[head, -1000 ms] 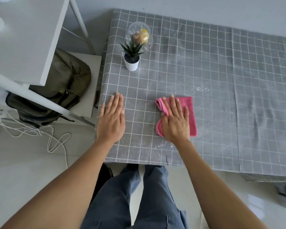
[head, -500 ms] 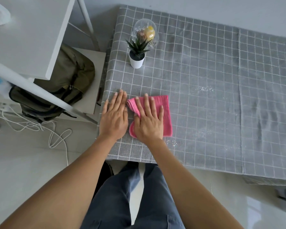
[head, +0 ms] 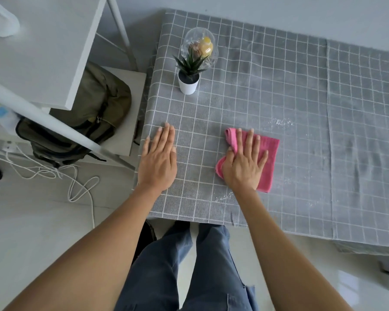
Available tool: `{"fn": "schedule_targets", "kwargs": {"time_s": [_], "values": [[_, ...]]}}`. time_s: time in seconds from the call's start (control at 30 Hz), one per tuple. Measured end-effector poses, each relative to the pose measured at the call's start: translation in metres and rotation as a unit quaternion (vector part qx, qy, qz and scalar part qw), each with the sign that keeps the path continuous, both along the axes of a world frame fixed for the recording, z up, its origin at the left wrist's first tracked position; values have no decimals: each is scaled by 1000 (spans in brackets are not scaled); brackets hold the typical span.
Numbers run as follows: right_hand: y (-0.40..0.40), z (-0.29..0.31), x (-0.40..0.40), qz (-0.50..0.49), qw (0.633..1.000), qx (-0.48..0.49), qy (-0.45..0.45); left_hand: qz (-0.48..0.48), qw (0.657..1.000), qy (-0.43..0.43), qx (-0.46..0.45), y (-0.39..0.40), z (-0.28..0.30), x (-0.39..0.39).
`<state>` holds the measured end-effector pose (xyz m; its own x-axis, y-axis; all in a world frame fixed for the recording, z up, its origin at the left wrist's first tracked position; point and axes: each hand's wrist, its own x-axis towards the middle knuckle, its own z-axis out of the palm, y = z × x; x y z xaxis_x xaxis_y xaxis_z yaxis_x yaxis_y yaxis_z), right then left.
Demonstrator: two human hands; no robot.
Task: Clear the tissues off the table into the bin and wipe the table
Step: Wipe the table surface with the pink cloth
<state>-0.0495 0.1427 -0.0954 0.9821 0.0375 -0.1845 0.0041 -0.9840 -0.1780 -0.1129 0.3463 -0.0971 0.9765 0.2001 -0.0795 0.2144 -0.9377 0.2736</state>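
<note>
Pink cloth [head: 270, 160] lies flat under my right hand [head: 245, 166] on the grey checked tablecloth [head: 301, 108], my fingers straight and slightly spread, pressing it down; one corner of it bunches up beside my thumb. My left hand [head: 158, 162] rests palm-down on the tablecloth to the left of the cloth, well apart from it, fingers straight and close together, near the table's left edge. White specks [head: 281, 122] dot the tablecloth just beyond the cloth, and more lie just nearer me than the cloth. Farther back from the cloth stands a small succulent in a white pot [head: 188, 74], with a clear glass dome [head: 200, 49] right behind it. Left of the table, an olive backpack [head: 94, 115] sits on a low stool under a white shelf [head: 43, 46], and white cables [head: 76, 182] loop across the floor.
</note>
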Motion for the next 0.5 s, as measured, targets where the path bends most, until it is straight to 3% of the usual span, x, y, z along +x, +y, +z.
{"fn": "schedule_targets", "kwargs": {"time_s": [0.17,0.33,0.5], "values": [[59,0,-21,119,993,19,2,-4,1000,-4,-1,0,2,0],[48,3,-19,189,980,60,-2,-8,1000,-2,-1,1,2,0],[-8,0,13,82,996,19,-3,1,1000,4,-3,1,-1,0]]}}
